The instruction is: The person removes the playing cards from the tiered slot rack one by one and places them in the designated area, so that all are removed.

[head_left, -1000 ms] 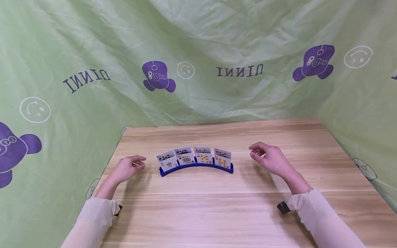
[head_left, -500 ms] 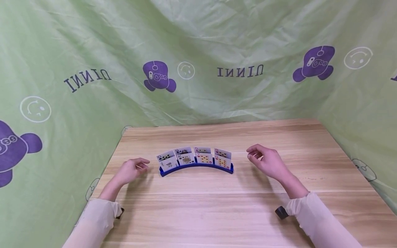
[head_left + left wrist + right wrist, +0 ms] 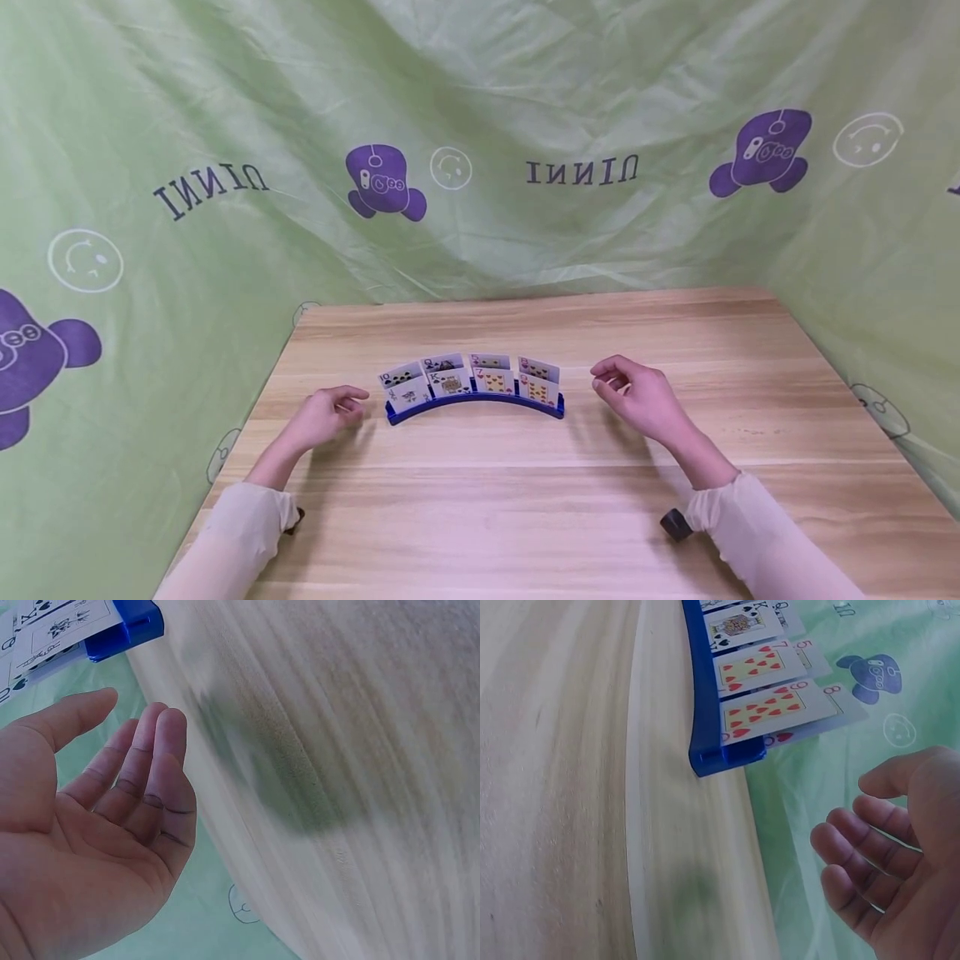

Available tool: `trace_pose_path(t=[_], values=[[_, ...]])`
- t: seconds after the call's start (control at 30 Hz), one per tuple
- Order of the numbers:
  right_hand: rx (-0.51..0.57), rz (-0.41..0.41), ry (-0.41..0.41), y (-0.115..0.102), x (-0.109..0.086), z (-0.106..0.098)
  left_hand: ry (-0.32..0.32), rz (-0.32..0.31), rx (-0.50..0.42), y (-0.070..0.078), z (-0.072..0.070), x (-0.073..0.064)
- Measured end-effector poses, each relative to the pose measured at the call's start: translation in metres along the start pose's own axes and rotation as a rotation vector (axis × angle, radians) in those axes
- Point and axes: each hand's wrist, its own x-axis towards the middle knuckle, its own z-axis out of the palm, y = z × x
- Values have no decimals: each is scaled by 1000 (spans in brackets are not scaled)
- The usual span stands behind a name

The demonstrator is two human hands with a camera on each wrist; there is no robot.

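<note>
A curved blue card holder [image 3: 480,398] stands on the table, with several playing cards upright in two rows. Its front row includes a joker [image 3: 408,397], a king [image 3: 450,384], a seven of hearts [image 3: 493,382] and a nine of hearts [image 3: 537,391]. Behind them the tops of a ten, a queen, a five and an eight show. My left hand [image 3: 324,417] hovers off the holder's left end, fingers loosely bent and holding nothing. Off the right end, a wider gap away, my right hand [image 3: 643,403] is also raised, its fingers relaxed around bare air.
The wood-grained table [image 3: 480,517] reaches back to a green cloth [image 3: 495,242] printed with purple figures, which hangs behind it and along both sides. A dark wrist device [image 3: 677,525] sits at the right sleeve's cuff.
Both hands have drifted inward toward the card holder, the left one to the right and the right one to the left. The holder and its cards have stayed put.
</note>
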Motion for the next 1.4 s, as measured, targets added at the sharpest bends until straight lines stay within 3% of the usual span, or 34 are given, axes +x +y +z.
trace_pose_path(t=[0.33,0.87,1.1,1.4], values=[[61,43,-48,-2,-1,6,-7,-2,2,0,2,4],[129,98,-49,-8,-4,17,-20,-36,24,1,13,3],[206,130,-65,-9,-7,21,8,-19,28,1,19,3],[286,153,-89,-11,-7,27,-3,-35,-8,4,22,4]])
